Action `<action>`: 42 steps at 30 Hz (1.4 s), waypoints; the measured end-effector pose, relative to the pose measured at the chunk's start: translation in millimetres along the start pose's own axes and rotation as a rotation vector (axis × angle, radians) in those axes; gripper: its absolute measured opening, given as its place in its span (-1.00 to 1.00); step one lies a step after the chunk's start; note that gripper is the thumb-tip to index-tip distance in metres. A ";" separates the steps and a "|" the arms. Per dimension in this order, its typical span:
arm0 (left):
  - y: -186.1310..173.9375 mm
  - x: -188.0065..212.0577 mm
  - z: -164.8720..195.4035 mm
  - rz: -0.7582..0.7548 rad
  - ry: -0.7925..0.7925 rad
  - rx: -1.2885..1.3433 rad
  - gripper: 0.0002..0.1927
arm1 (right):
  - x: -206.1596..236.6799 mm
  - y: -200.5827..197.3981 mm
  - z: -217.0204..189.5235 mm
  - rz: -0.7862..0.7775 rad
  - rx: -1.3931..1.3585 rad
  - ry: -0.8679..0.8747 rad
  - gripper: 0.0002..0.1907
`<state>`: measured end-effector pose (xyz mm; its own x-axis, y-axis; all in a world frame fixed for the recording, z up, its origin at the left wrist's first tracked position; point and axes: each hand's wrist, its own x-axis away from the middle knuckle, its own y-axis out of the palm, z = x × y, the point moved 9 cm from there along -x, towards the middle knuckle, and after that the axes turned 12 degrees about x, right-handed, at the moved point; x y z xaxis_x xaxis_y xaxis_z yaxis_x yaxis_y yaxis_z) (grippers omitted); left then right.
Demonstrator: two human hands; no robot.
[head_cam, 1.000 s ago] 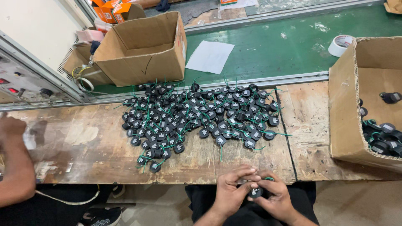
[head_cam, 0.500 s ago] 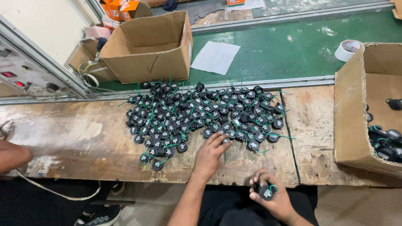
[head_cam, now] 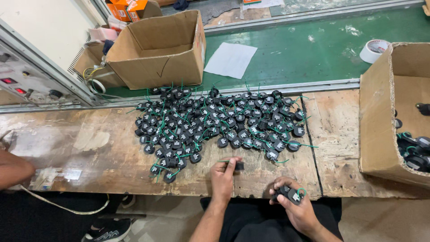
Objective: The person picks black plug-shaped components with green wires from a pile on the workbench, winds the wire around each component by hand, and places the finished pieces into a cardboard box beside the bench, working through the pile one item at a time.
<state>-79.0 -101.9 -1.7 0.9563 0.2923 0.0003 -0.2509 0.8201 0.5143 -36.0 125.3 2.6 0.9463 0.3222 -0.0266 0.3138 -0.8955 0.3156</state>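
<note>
Worn wooden desk (head_cam: 89,157) spanning the view, its far edge bordered by a metal rail and a green conveyor surface (head_cam: 304,49). Open brown cardboard box (head_cam: 159,49) beyond the far edge, left of centre; a white paper sheet (head_cam: 230,59) lies flat just beside it on the green surface. Second brown cardboard box (head_cam: 380,125) at the right edge of the desk, open side facing inward, holding more black parts. Large heap of small round black plastic components with green wire leads (head_cam: 215,123) spread over the middle of the desk, from the far edge toward the near edge. White tape roll (head_cam: 374,50) near the far right corner. Left hand (head_cam: 224,177) at the near edge, fingers pinched closed on one black component (head_cam: 239,166) with a green lead, just clear of the heap. Right hand (head_cam: 295,208) below the near edge, over the lap, curled around a few black components (head_cam: 289,195). Another person's forearm (head_cam: 13,168) enters at the left edge.
</note>
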 end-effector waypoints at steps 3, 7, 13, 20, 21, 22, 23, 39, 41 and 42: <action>43.7 34.8 -8.8 -0.186 -0.160 0.170 -0.78 | 1.0 0.5 14.2 0.013 -0.078 0.187 -0.39; 111.7 78.1 50.3 -0.677 0.537 -0.423 -0.86 | 2.4 7.5 16.5 -0.180 0.125 0.141 -0.41; 105.5 74.8 57.1 -0.462 0.467 -0.286 -0.83 | 3.4 -12.7 30.8 -0.146 0.446 0.153 -0.42; 71.7 80.4 21.3 -0.590 0.329 -0.195 -0.78 | 4.9 4.6 -6.2 -0.173 0.706 -0.188 -0.55; 65.9 75.3 2.5 -0.513 0.124 -0.091 -0.74 | 5.0 10.9 -13.1 -0.200 0.743 -0.234 -0.58; 62.6 73.9 -15.8 -0.434 -0.078 0.015 -0.68 | 4.3 14.7 -16.5 -0.218 0.797 -0.232 -0.57; 64.8 75.4 -17.8 -0.404 -0.105 0.081 -0.66 | 3.7 18.0 -19.2 -0.235 0.852 -0.229 -0.57; 140.1 126.9 124.6 -1.135 0.612 -0.767 -0.56 | 8.9 20.0 -33.7 -0.274 0.652 -0.416 -0.54; 120.0 98.7 130.3 -0.745 0.719 -1.125 -0.48 | 6.3 18.5 -28.5 -0.242 0.781 -0.314 -0.59; 105.4 79.6 131.9 -0.510 0.672 -1.302 -0.48 | 5.4 17.8 -26.8 -0.229 0.845 -0.262 -0.62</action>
<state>-9.5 -57.1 165.7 0.8266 -0.2741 -0.4916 -0.2246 0.6403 -0.7346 -27.4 119.3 33.5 0.8091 0.5318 -0.2499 0.3506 -0.7783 -0.5209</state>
